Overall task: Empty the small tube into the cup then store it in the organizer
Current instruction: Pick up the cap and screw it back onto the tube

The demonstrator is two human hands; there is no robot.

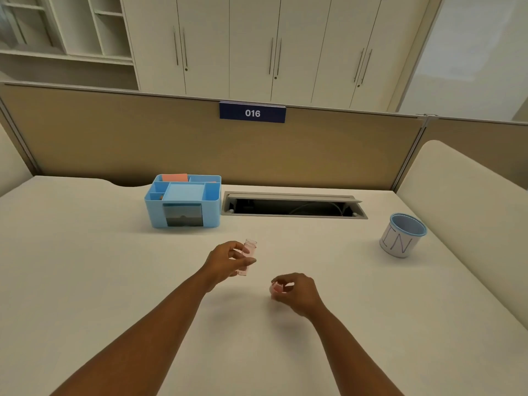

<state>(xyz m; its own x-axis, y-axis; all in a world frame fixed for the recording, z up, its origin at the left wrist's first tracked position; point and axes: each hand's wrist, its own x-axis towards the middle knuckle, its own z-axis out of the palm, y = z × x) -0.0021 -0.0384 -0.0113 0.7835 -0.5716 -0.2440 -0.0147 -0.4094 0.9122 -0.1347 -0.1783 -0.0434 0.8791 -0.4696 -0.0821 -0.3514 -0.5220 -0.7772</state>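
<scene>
My left hand (225, 261) grips a small clear pink tube (248, 254), held nearly upright above the middle of the white desk with its open mouth at the top. My right hand (297, 291) is closed on the tube's small pink cap (277, 288), a little lower and to the right of the tube. The cup (403, 239), white with a blue rim and letters drawn on its side, stands at the far right of the desk. A light blue organizer (183, 204) with several compartments sits behind my left hand, toward the partition.
A cable slot (293, 208) with its lid raised opens in the desk to the right of the organizer. A tan partition with a "016" sign (252, 112) closes the back. A pale padded divider (471, 201) borders the desk on the right.
</scene>
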